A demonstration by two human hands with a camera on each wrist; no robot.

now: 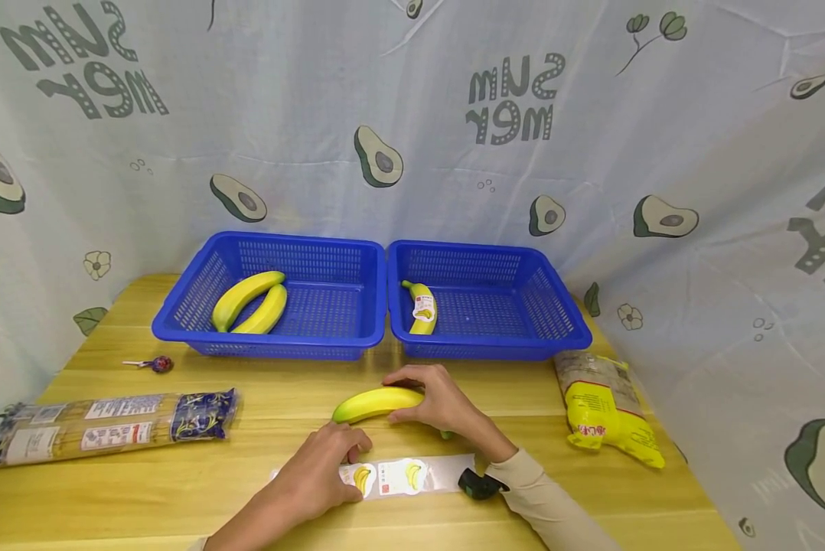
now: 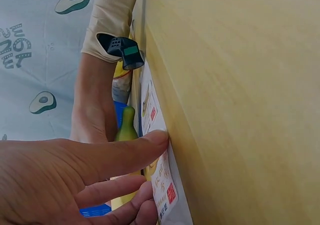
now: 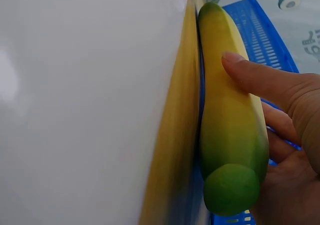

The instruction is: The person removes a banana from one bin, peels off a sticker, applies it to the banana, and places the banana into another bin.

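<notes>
One banana [image 1: 373, 403], grasped between thumb and fingers of the right hand [image 1: 440, 399], is before two far baskets [image 1: 282, 349]; the left hand [image 1: 319, 471] touches the near label strip [image 1: 445, 472]. Whether its fingers pinch cannot be told.

Green-tipped yellow banana [image 1: 374, 403] is just beyond sticker strip [image 1: 402, 477].

1. Along back edge of surface [image 1: 275, 383]: left basket [image 1: 282, 349], right basket [image 1: 488, 352].
2. Inside, left: two bananas [image 1: 242, 293]; right: one banana [image 1: 425, 306].
3. Near left edge: noodle packs [image 1: 109, 425], lollipop [image 1: 162, 364] behind.
4. Near right edge: bag [image 1: 601, 405].
5. Toward front: label strip [image 1: 402, 476], fourth banana [image 1: 374, 402] behind.
</notes>
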